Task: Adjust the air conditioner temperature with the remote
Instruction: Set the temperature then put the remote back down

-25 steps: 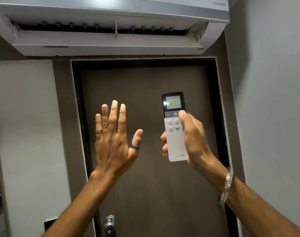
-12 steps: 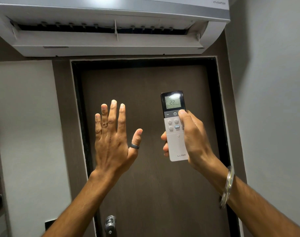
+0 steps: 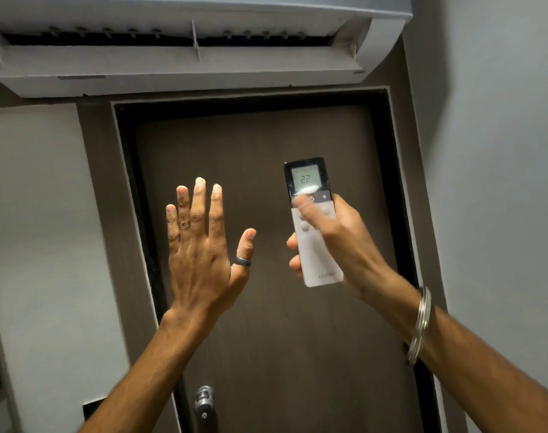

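A white wall air conditioner (image 3: 179,60) hangs above the door with its flap open. My right hand (image 3: 338,245) grips a white remote (image 3: 321,267) held upright, pointed at the unit. Its black-framed display (image 3: 305,178) reads 22. My thumb lies across the buttons, its tip at the left side of the dark button strip, leaving the plus key uncovered. My left hand (image 3: 201,254) is raised beside the remote, palm away, fingers spread, holding nothing. It wears a dark ring on the thumb.
A dark brown door (image 3: 266,145) in a black frame fills the middle, with a metal handle (image 3: 204,400) low down. Grey walls stand on both sides; the right wall (image 3: 491,182) is close to my right arm.
The display went from 21 to 22. My right thumb slid from the right side of the button strip to its left side. The left hand stayed raised and spread.
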